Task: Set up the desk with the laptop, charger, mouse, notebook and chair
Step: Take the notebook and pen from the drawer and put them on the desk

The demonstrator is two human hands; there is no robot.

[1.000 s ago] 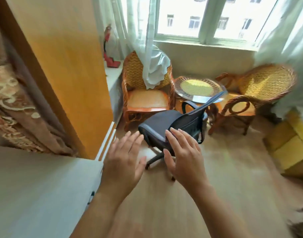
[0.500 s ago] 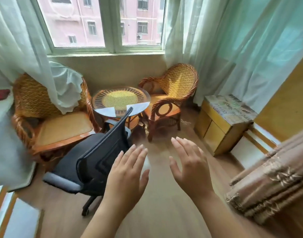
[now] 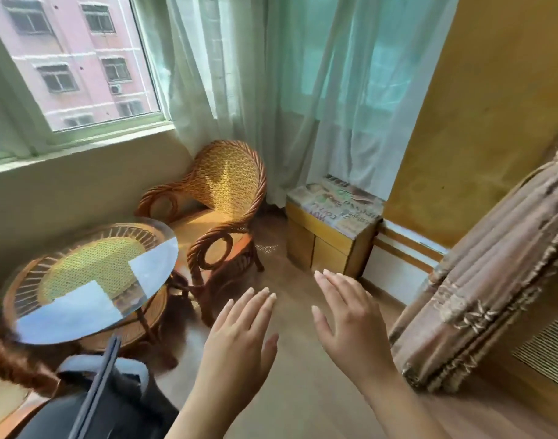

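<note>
Both hands, left [image 3: 239,340] and right [image 3: 350,321], spread wide, empty; chair [image 3: 90,403] sits lower left, so I'd grab its backrest top.

Office chair [image 3: 90,403]: black, mesh-like back with thin edge facing camera, grey armrest visible behind it. Stands at lower left corner of view, cut by frame edge, so base not visible. Sits on wood floor, just beside round table, partly in front of it. Back upright, slightly leaning. Nothing touches it.
</note>
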